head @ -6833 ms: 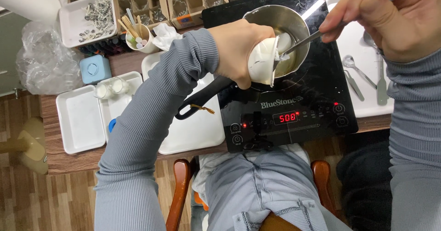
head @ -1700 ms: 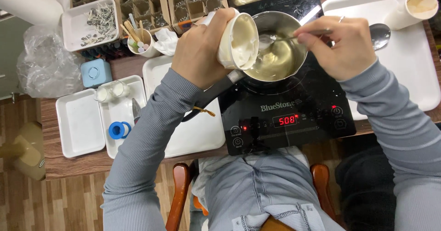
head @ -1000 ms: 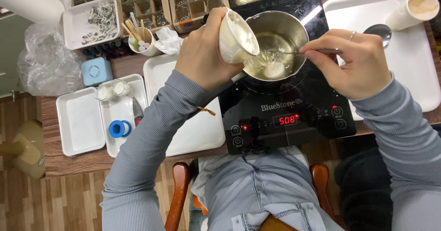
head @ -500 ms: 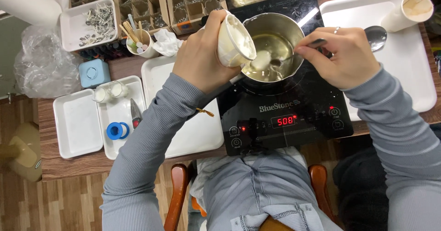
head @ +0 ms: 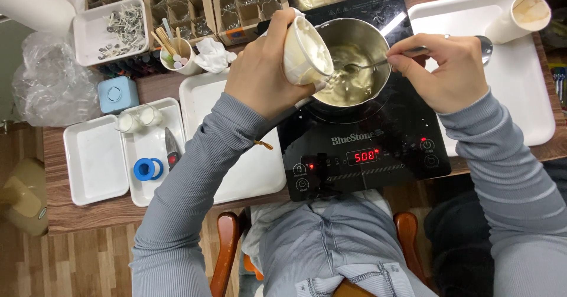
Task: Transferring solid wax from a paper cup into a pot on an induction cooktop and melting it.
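Wooden table (head: 88, 211) bears trays; left grip (head: 260, 75) clasps cup (head: 304, 58), right grip (head: 446, 69) pinches spoon (head: 369, 65).

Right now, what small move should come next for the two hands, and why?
Probably tip the paper cup a little further. The left hand holds it tilted over the metal pot, white residue clings inside it, and the right hand has the spoon in the melted liquid, ready to stir.

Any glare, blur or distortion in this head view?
Head view: sharp overall, evenly lit; a bright glare streak on the black cooktop beside the metal pot; table edges bow slightly from the wide lens; both hands unblurred.
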